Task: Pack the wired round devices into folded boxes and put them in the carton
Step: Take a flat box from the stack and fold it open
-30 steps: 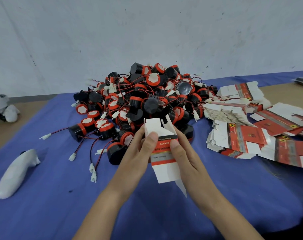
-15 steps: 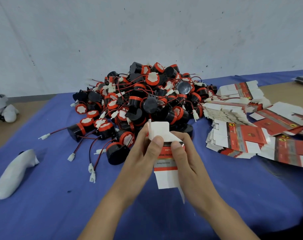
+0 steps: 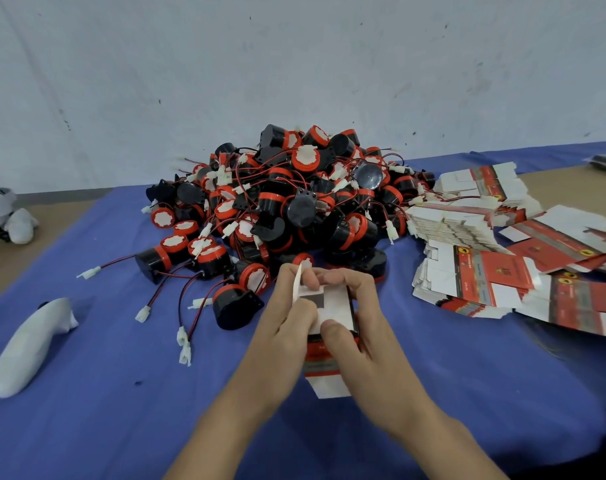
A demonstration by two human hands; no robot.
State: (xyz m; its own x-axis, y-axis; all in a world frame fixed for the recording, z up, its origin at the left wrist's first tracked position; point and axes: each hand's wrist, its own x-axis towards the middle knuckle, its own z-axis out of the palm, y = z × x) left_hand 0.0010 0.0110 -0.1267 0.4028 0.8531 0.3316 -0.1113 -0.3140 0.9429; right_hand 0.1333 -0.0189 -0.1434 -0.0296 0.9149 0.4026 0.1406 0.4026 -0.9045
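Observation:
A small white and red box [image 3: 332, 308] stands between my two hands over the blue cloth, its upper end turned toward me with a dark opening showing. My left hand [image 3: 287, 313] grips its left side and pinches a white flap. My right hand [image 3: 355, 317] holds the right side, thumb pressed on the top panel. Behind the box lies a big pile of black and red round devices [image 3: 294, 202] with red-black wires and white plugs. No carton is in view.
Stacks of flat white-red box blanks [image 3: 481, 275] lie to the right on the blue cloth [image 3: 104, 393]. A white wrapped object [image 3: 28, 348] lies at the left, another [image 3: 14, 221] at the far left edge. A grey wall stands behind.
The box has been tilted so its top end faces me. The top flaps, which stood up a second ago, are being folded down by my fingers.

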